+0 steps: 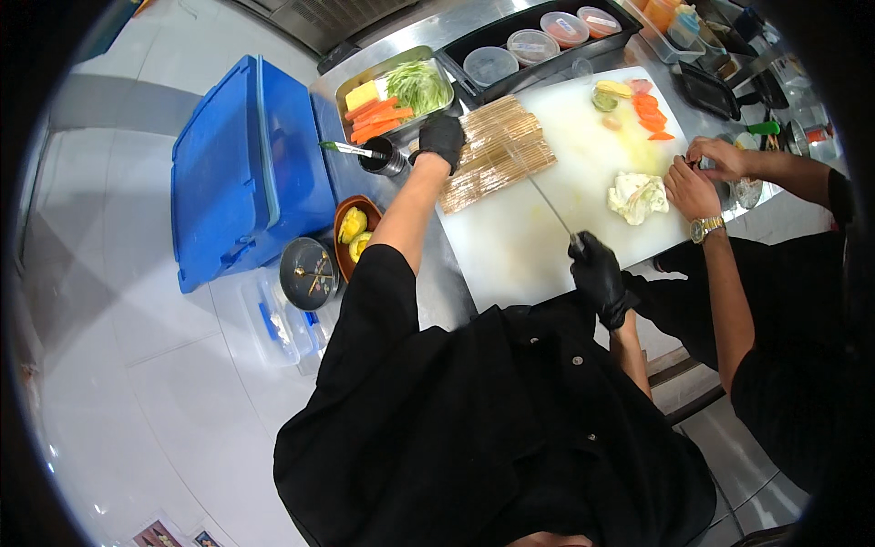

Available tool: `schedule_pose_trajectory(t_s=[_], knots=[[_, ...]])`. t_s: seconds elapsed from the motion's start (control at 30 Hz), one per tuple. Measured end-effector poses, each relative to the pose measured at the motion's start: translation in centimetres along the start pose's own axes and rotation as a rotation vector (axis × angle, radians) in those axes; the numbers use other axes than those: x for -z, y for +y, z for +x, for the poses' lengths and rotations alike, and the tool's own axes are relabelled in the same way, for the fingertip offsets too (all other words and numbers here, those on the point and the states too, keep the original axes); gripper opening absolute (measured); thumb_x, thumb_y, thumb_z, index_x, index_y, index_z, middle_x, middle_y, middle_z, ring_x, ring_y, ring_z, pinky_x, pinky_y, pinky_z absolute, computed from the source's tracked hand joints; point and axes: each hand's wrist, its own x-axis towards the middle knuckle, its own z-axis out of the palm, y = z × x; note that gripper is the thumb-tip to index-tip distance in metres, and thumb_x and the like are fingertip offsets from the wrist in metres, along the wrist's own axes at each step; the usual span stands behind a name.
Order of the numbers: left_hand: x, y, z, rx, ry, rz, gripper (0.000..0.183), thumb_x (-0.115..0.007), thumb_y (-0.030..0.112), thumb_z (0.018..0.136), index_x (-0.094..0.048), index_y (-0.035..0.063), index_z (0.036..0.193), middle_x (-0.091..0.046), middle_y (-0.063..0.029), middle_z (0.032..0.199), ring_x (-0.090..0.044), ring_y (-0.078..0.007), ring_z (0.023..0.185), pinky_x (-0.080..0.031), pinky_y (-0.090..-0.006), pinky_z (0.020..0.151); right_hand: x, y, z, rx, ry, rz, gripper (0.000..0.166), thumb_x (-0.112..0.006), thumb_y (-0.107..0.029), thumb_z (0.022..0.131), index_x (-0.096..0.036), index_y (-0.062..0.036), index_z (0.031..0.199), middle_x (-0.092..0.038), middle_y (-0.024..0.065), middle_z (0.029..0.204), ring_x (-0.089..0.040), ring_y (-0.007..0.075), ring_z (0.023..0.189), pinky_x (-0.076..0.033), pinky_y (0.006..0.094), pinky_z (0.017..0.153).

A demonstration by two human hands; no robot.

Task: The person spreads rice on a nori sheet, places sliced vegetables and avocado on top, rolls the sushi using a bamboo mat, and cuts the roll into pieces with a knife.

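In a black glove, my right hand (600,277) grips a long thin-bladed knife (552,206) by its handle. The blade points up and left, its tip end over a plastic-wrapped bamboo rolling mat (495,154). My left hand (441,140), also gloved, is curled at the mat's upper left edge; its fingers are hidden, so whether it grips anything is unclear. Beneath the mat lies a white cutting board (533,253). On the board are orange fish slices (648,113), a green portion (605,101), yellow pieces (614,88) and a crumpled pale cloth (637,197).
A co-worker's hands (701,174) work at the board's right edge. Past my left hand stand a metal tray (441,67) of vegetables and a dark cup (384,161) with a brush. Lidded tubs (532,46) line the back. A blue bin (225,178) stands left.
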Motion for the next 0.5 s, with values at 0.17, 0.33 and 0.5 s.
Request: schedule_pose_trajectory(t_s=[0.17,0.33,0.5], knots=[[0.8,-0.2,-0.1,-0.028,-0.008,-0.006,0.014,-0.065,0.017,0.077,-0.068,0.0061,0.085,-0.067,-0.0179,0.087,-0.065,-0.0343,0.084,-0.051,-0.0455,0.074,-0.7,1.1,-2.9,-0.063,0.044,0.031,0.022,-0.05,0.009,0.067,-0.051,-0.0008,0.087,-0.052,0.0139,0.07,-0.054,0.0281,0.065,-0.044,0.0361,0.061],[1.1,-1.0,0.0,0.008,-0.074,-0.167,0.027,-0.075,0.018,0.071,-0.064,0.0046,0.092,-0.065,-0.022,0.096,-0.061,-0.0371,0.094,-0.049,-0.0443,0.08,-1.1,2.3,-2.6,-0.133,0.06,0.249,0.018,-0.051,0.009,0.072,-0.05,-0.0018,0.086,-0.047,0.0046,0.068,-0.048,0.0146,0.061,-0.041,0.0296,0.057],[2.8,-1.3,-1.5,-0.027,0.058,-0.268,0.036,-0.071,0.021,0.077,-0.062,0.0052,0.107,-0.064,-0.0203,0.102,-0.061,-0.037,0.096,-0.048,-0.0445,0.082,0.0,1.2,-0.8,-0.191,0.017,0.271,0.018,-0.052,0.008,0.072,-0.051,-0.0011,0.088,-0.053,0.01,0.072,-0.053,0.0232,0.065,-0.044,0.0329,0.062]])
